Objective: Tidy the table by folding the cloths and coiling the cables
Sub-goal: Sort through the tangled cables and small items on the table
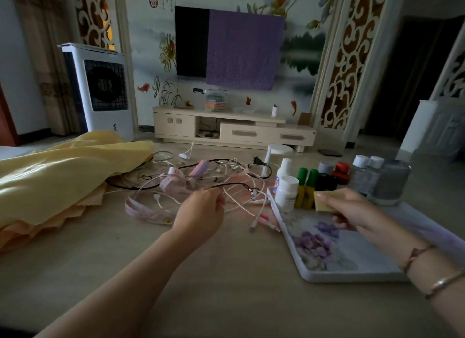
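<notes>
1. So, only the head view to go by. A thin black cable (234, 184) is pinched in the curled fingers of the left hand (201, 212), right at the near edge of the cable tangle (201, 181) in the middle of the table (226, 300).
2. A small folded yellow cloth (327, 200) is pinched between thumb and fingers of the right hand (352, 209), held just above the floral tray (327, 262), beside the bottles (327, 184) standing at its far end.
3. Handling guess: the cables look light, limp and snag-prone, with a pink measuring tape (151, 212) and white leads woven through. Probably best taken near a plug end and drawn out one at a time, otherwise the whole knot gets dragged along.
4. The big yellow fabric (63, 181) heaped on the left looks satiny, so likely slippery and floppy. Corners or a hem would be the sensible grip, though none can be clearly made out.
5. Surface: smooth pale tabletop, so things will probably slide easily.
6. Room: dim living room, TV half covered by a purple cloth (244, 51), a low cabinet (231, 129) under it, an air cooler (100, 91) at the left.
</notes>
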